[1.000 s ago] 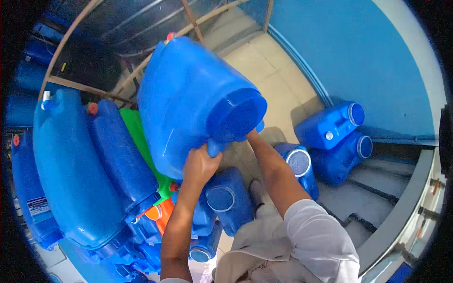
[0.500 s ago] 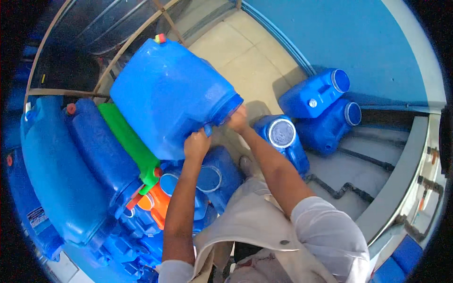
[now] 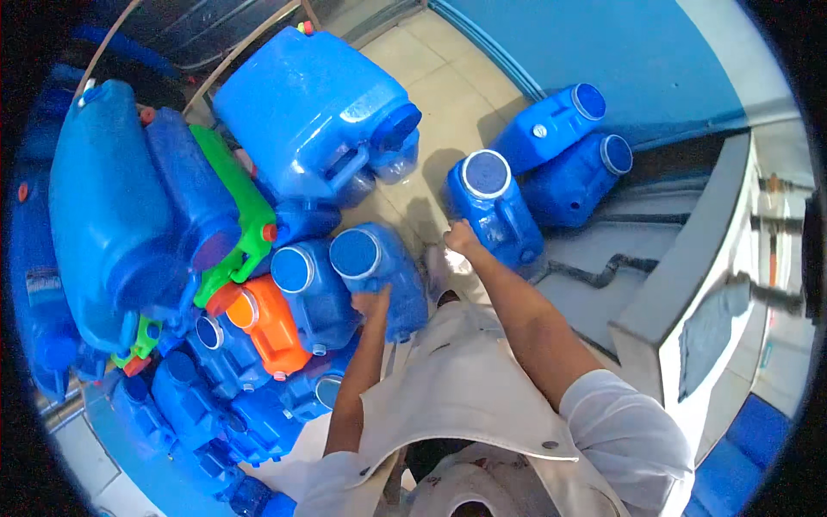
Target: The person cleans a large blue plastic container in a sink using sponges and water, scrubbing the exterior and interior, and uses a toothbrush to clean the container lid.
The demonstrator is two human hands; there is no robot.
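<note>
The large blue jerrycan (image 3: pixel 314 108) rests tilted at the upper left, with its dark blue cap, handle and red-and-yellow spigot showing. Neither hand touches it. My left hand (image 3: pixel 372 302), smeared by motion, is over the side of a smaller blue jerrycan (image 3: pixel 396 258) in front of me; contact with it is unclear. My right hand (image 3: pixel 463 237) has curled fingers with nothing visible in them, beside an upright blue jerrycan (image 3: pixel 495 207) with a white-ringed lid. Another small blue jerrycan (image 3: pixel 310 293) stands left of my left hand.
Two blue jerrycans (image 3: pixel 551 129) lean together by the blue wall (image 3: pixel 594 43). Large blue containers (image 3: pixel 112 207), a green jerrycan (image 3: pixel 237 189) and an orange one (image 3: pixel 276 332) crowd the left, with several small blue ones below. A pale ledge (image 3: pixel 680 284) and dark pipes (image 3: pixel 616 267) are at right.
Both hands have let go of the large blue jerrycan and drawn back toward my body. It now rests farther up the view, and the view has shifted.
</note>
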